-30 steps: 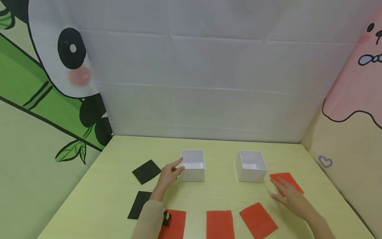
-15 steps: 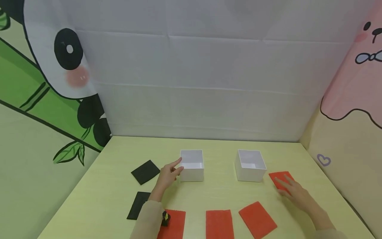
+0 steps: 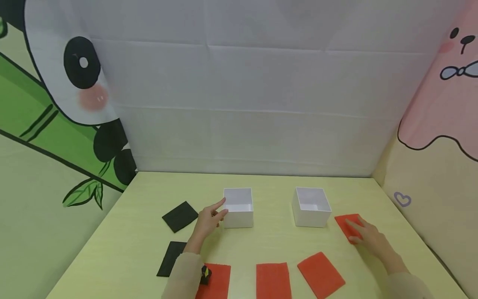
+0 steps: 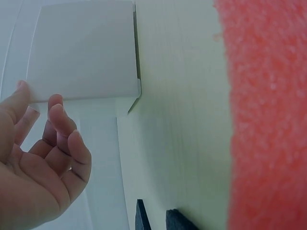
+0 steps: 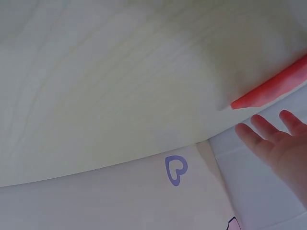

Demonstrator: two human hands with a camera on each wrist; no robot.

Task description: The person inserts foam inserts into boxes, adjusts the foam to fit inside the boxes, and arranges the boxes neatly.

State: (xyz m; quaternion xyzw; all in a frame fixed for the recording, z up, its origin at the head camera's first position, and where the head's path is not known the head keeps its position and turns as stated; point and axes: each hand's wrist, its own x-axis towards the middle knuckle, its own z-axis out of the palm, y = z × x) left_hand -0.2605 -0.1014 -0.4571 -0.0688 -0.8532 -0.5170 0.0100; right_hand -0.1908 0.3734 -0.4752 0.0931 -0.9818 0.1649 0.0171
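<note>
My left hand touches the left side of a white open-topped box, index finger and thumb at its left edge. The left wrist view has this hand beside the box, some fingers bent with nothing in them. On the right, my right hand reaches over a red sheet, its fingers on or just above it; contact cannot be told. In the right wrist view that hand's fingers are apart, close to the red sheet's edge.
A second white box stands right of the first. Two black sheets lie at the left, one partly behind the left sleeve. Along the front are three red sheets, the leftmost partly covered by the sleeve. A white wall closes off the table's back.
My right hand has moved slightly right and come over the far-right red sheet, fingers now more bent. The left hand stays at the box. The head view has shifted a little.
</note>
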